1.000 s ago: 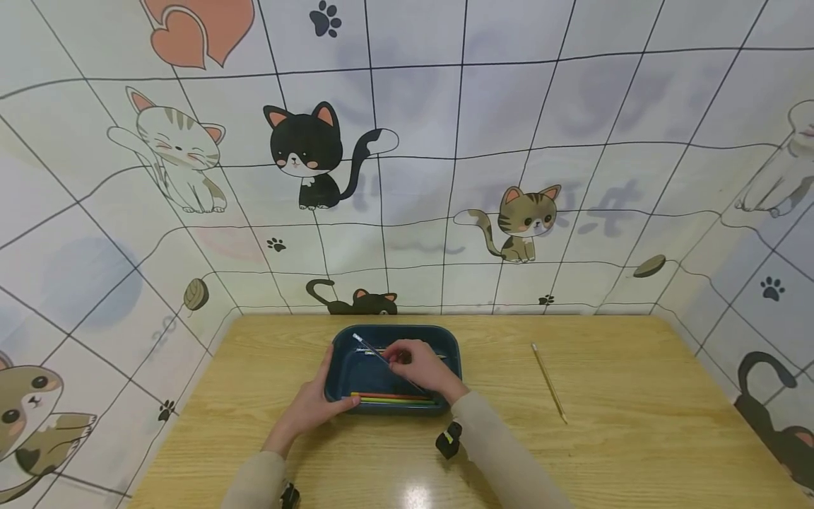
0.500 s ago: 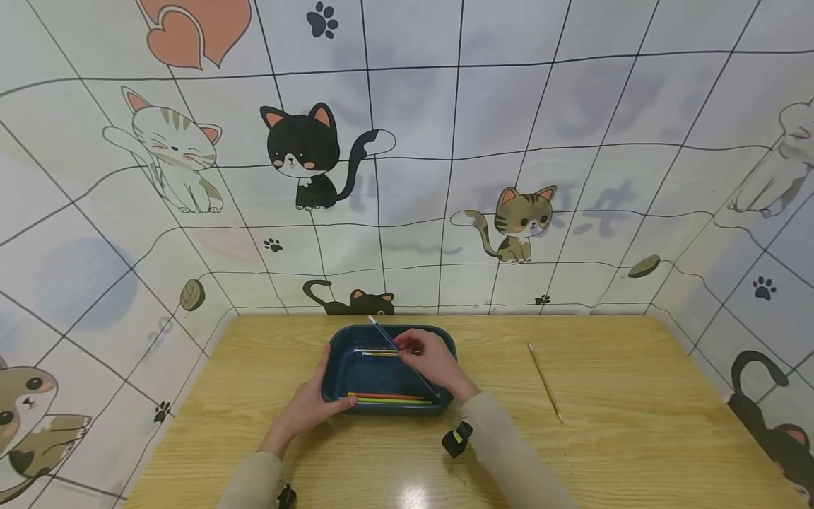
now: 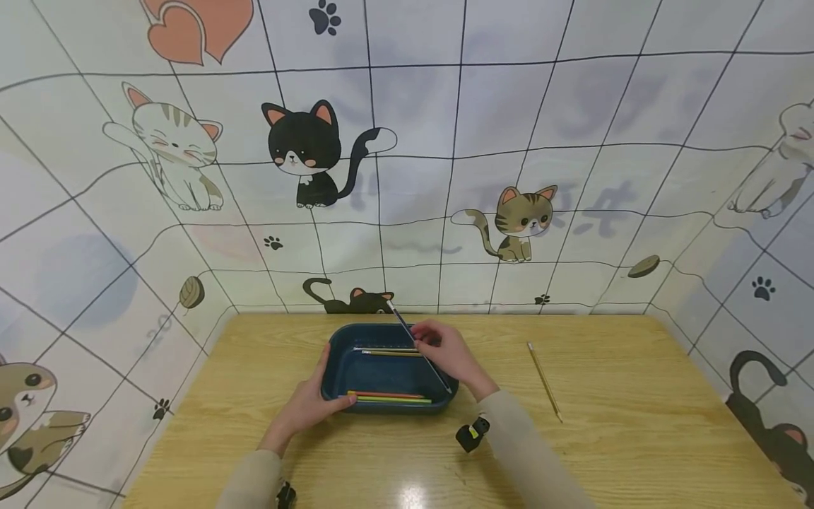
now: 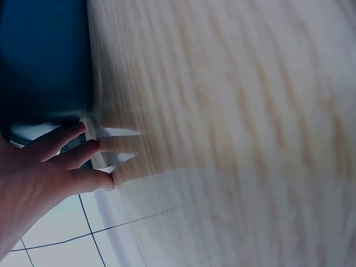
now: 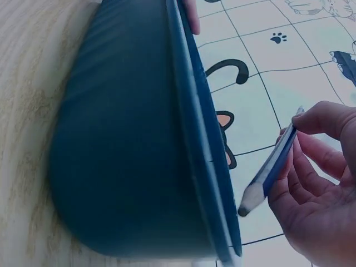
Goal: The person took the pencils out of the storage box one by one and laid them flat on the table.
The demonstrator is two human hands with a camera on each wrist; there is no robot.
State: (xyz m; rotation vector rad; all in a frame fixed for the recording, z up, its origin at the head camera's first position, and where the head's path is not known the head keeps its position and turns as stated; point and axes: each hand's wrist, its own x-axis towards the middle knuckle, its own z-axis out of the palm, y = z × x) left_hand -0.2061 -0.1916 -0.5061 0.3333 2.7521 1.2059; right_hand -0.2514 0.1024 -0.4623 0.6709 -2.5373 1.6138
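**blue pencil pinched above tray, left hand at the rim**

right hand (image 3: 448, 351): thumb and fingers drawn in to a pinch, gap no wider than the shaft; hold on blue pencil (image 3: 403, 324) at about mid-length. position: slanted over the right part of tray (image 3: 381, 375), white end out past the far rim, dark tip above the right end. from the right wrist: tip close to the rim, slightly apart from it.

left hand (image 3: 311, 403): fingers spread wide and nearly straight around the left end of tray, thumb at the near rim. from the left wrist: fingertips low beside tray, mirrored in the glossy tabletop.

inside tray: orange pencil (image 3: 381, 394) and green pencil (image 3: 394, 401) side by side along the near wall; two pencils (image 3: 391, 353) close together toward the far wall.

on table (image 3: 636, 410), right of tray and well apart from it: gold pencil (image 3: 545, 382), white end away from the person. behind: cat-print wall (image 3: 413, 198).
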